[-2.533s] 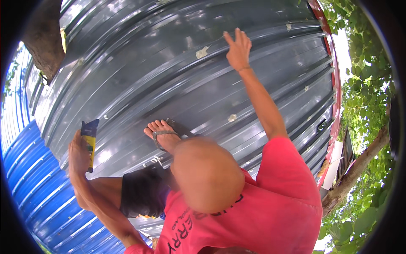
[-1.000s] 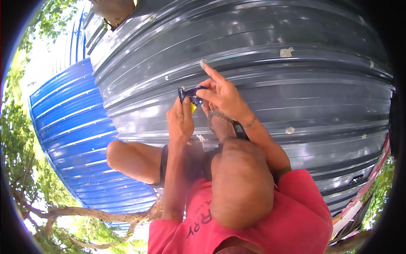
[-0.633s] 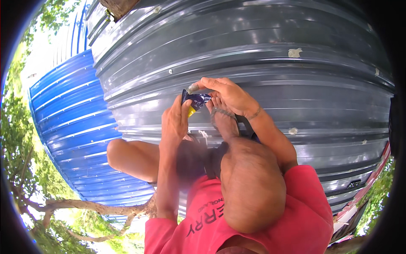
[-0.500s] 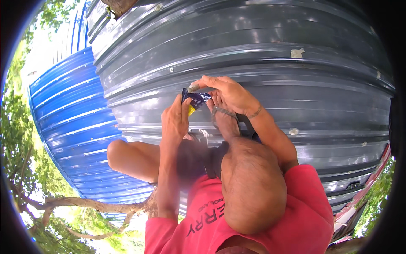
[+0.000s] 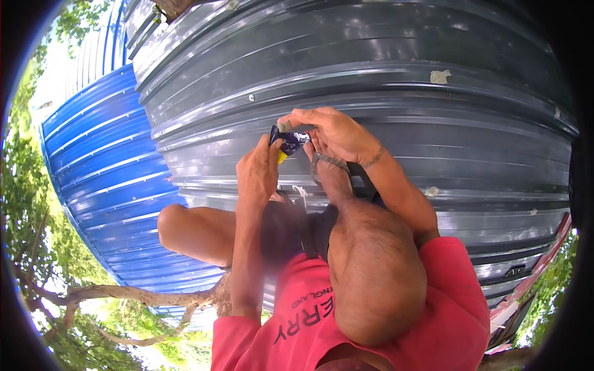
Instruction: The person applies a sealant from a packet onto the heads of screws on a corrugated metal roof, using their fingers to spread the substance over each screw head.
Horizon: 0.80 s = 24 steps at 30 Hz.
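Observation:
A small shiny packet (image 5: 293, 143), dark blue with a bit of yellow, is between my hands in front of my knees. My left hand (image 5: 257, 170) pinches its left edge between thumb and fingers. From the right, my right hand (image 5: 337, 133) curls over the packet, one fingertip at its upper left corner. Something greyish coats that fingertip; I cannot tell what it is. The packet's right end lies by my right hand's lower fingers and my foot (image 5: 334, 179), partly hidden there.
I sit on a dark grey corrugated metal roof (image 5: 396, 148) with raised ribs and whitish patches (image 5: 440, 76). A blue corrugated sheet (image 5: 105, 167) slopes at the left. Tree branches (image 5: 136, 297) reach in at lower left. A sandal strap (image 5: 331, 162) crosses my foot.
The packet's lower yellow part shows less and its blue side looks more crumpled. Both hands keep their places, and the view shifts slightly.

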Motion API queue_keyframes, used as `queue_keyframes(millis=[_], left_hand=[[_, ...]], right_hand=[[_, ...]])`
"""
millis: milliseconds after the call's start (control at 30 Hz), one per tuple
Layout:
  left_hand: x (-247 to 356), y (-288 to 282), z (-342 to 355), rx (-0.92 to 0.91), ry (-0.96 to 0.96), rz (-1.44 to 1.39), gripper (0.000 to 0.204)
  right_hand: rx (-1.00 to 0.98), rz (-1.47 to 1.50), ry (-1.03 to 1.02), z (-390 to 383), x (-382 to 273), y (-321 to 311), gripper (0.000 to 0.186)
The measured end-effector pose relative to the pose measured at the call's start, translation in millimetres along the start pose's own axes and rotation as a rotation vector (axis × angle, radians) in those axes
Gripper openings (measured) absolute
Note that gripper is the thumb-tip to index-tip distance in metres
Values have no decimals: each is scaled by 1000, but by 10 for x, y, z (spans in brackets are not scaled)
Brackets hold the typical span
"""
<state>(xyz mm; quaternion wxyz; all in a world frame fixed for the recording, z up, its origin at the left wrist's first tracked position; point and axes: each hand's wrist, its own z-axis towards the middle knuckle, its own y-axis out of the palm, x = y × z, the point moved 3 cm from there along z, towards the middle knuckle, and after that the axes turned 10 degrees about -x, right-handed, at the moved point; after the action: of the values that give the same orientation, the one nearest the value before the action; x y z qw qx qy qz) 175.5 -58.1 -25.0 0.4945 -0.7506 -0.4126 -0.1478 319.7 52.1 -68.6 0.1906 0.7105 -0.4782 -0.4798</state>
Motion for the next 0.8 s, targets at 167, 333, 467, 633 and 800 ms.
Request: queue_keyframes(millis=[167, 333, 467, 633, 800], left_hand=[[38, -41, 2, -6, -34, 55, 27], [-6, -69, -22, 8, -67, 157, 28], [-170, -60, -77, -13, -112, 229, 26], [-971, -217, -380, -204, -365, 413, 22], [-920, -1433, -410, -19, -231, 315, 19]], right_hand=[[-45, 81, 3, -19, -66, 41, 47], [-39, 27, -15, 19, -75, 122, 43], [-45, -106, -87, 130, -66, 199, 42], [-35, -364, -434, 239, -710, 333, 42], [76, -1267, -469, 1124, -517, -143, 39]])
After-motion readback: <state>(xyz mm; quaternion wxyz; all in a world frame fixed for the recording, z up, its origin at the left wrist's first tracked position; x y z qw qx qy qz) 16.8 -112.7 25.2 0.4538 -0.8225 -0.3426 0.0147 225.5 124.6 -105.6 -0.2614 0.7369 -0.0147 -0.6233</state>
